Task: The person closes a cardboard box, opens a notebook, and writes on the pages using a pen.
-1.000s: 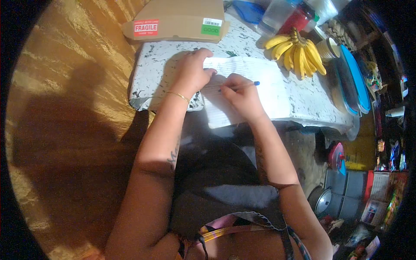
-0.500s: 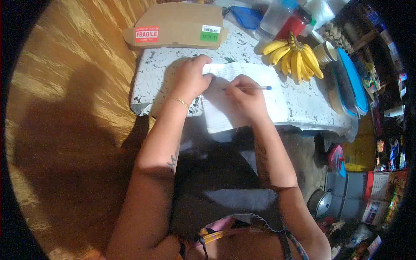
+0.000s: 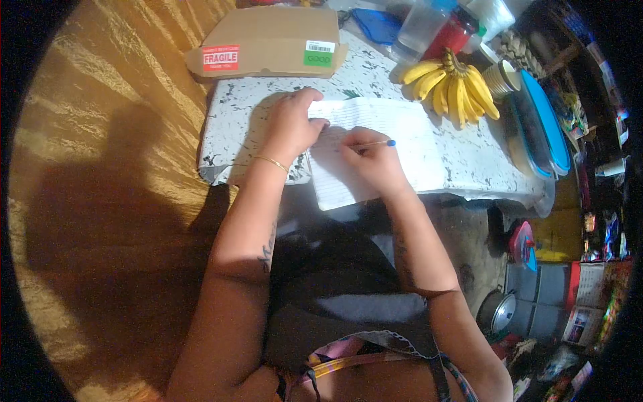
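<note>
A lined white paper pad or notebook point(image 3: 414, 161) lies on the table with rows of writing on it, too small to read. My left hand point(image 3: 293, 126) rests on its upper left edge, thumb on the page and apart from the fingers. In my right hand point(image 3: 375, 161) is a ballpoint pen point(image 3: 376, 145) with a blue end, pinched and slanted over the middle of the page. The pen's tip is hidden behind my fingers, so I cannot tell if it touches the paper.
Behind my left hand lies a cardboard box point(image 3: 268, 40) with a FRAGILE label. Bananas point(image 3: 457, 90), paper cups point(image 3: 501, 82) and a blue-lidded container point(image 3: 544, 124) stand at the right. A gold curtain point(image 3: 100, 201) hangs left; a lidded pot point(image 3: 497, 312) sits lower right.
My right hand with the pen has shifted left and slightly down the page, and the pen's blue end has moved left. My left hand stays at the paper's edge.
</note>
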The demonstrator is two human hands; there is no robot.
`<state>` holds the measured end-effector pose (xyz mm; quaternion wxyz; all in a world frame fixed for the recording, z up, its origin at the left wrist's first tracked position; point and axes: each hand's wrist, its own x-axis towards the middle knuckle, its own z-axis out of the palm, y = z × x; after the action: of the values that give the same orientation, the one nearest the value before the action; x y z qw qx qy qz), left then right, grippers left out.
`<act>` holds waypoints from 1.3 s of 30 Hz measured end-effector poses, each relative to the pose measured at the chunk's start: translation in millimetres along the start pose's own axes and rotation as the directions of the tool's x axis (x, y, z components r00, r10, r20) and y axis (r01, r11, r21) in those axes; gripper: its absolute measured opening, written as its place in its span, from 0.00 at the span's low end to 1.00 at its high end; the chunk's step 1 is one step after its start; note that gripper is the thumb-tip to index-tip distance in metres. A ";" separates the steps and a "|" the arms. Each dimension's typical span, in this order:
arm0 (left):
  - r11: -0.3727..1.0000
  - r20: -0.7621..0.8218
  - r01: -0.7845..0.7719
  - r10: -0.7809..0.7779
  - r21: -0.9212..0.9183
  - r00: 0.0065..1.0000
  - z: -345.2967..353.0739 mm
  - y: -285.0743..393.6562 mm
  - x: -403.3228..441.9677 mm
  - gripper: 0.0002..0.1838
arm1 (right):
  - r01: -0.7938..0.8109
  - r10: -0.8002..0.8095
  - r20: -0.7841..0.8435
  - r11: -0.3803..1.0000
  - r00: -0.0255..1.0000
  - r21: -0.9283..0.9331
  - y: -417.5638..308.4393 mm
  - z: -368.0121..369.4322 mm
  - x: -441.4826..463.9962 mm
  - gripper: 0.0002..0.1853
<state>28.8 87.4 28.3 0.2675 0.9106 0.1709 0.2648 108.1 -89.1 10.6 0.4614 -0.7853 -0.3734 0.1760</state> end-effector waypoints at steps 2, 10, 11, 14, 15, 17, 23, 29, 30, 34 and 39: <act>1.000 0.001 -0.001 0.001 0.007 1.000 -0.3 0.7 -0.7 0.22 | 0.013 -0.014 -0.015 0.999 1.000 -0.046 -6.4 -1.0 -2.8 0.06; 0.994 -0.070 -0.072 0.067 -0.080 0.995 15.6 -16.3 1.5 0.21 | 0.105 -0.114 -0.060 0.986 0.992 -0.126 2.2 -2.0 1.2 0.09; 0.996 -0.056 -0.062 0.058 -0.062 0.997 16.8 -18.1 0.7 0.21 | 0.091 -0.099 -0.056 0.988 0.994 -0.127 1.8 -2.1 0.6 0.09; 0.999 -0.038 -0.043 0.042 -0.027 0.998 7.8 -9.4 -0.5 0.21 | 0.044 -0.050 -0.040 0.991 0.998 -0.126 -6.5 -3.7 -0.6 0.09; 0.999 -0.046 -0.046 0.044 -0.030 0.998 9.4 -10.8 -0.4 0.21 | 0.025 -0.029 -0.033 0.992 0.999 -0.123 -8.4 -4.9 -0.4 0.08; 0.999 -0.050 -0.043 0.042 -0.029 0.998 11.6 -12.8 -0.5 0.21 | 0.009 -0.013 -0.030 0.992 0.999 -0.124 -8.8 -5.5 -0.4 0.08; 0.999 -0.050 -0.046 0.046 -0.004 0.998 7.5 -9.6 -2.1 0.22 | 0.031 -0.034 -0.031 0.995 0.999 -0.093 -7.0 -6.7 0.2 0.07; 0.997 -0.058 -0.060 0.057 -0.056 0.997 16.6 -19.0 -0.5 0.22 | 0.098 -0.101 -0.029 0.992 0.994 -0.085 0.3 -6.9 1.1 0.05; 0.996 -0.065 -0.070 0.066 -0.061 0.996 17.7 -20.0 -0.3 0.22 | 0.096 -0.099 -0.028 0.992 0.995 -0.086 0.1 -7.1 1.0 0.05; 0.994 -0.069 -0.073 0.068 -0.078 0.995 20.1 -22.1 0.7 0.22 | 0.092 -0.095 -0.032 0.992 0.995 -0.088 -1.8 -7.9 0.2 0.04; 0.994 -0.074 -0.068 0.061 -0.087 0.995 19.8 -21.9 1.2 0.22 | 0.135 -0.141 -0.044 0.983 0.989 -0.121 0.4 -7.5 -0.1 0.04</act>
<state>37.4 97.6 1.9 0.2930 0.8928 0.1388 0.3128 112.9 -93.7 14.1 0.4352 -0.7877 -0.4243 0.1005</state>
